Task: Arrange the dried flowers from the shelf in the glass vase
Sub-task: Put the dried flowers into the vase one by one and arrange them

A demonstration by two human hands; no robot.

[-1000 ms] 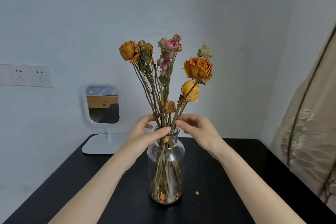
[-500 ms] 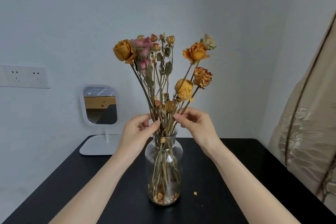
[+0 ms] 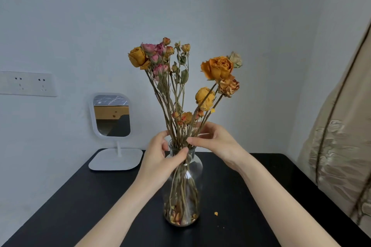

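The dried flowers stand in the glass vase, stems down and heads up. The stems reach the bottom of the vase, where some loose petals lie. The heads fan out. Small pink roses and a yellow-orange one lean toward 11 o'clock. A big orange rose leans toward 1 o'clock, with a brown one and a yellow one just below it. The vase stands upright on the black bench, near its middle.

The left hand comes in from 7 o'clock. Its fingers are curled round the neck of the vase. The thumb lies across the front of the glass, just under the rim. The top finger reaches up right beside the stems.

The right hand comes in from 5 o'clock. Its fingers and thumb are closed on the stems just above the mouth of the vase, and they pinch them. The thumb is in front and the other fingers curl behind.

A tiny orange petal bit lies on the bench at 4 o'clock from the vase, a little apart from it. A white mirror on a flat white foot stands at 10 o'clock, at the back of the bench by the wall. Two wall plugs sit far off at 9 o'clock. A tan curtain hangs at 3 o'clock.
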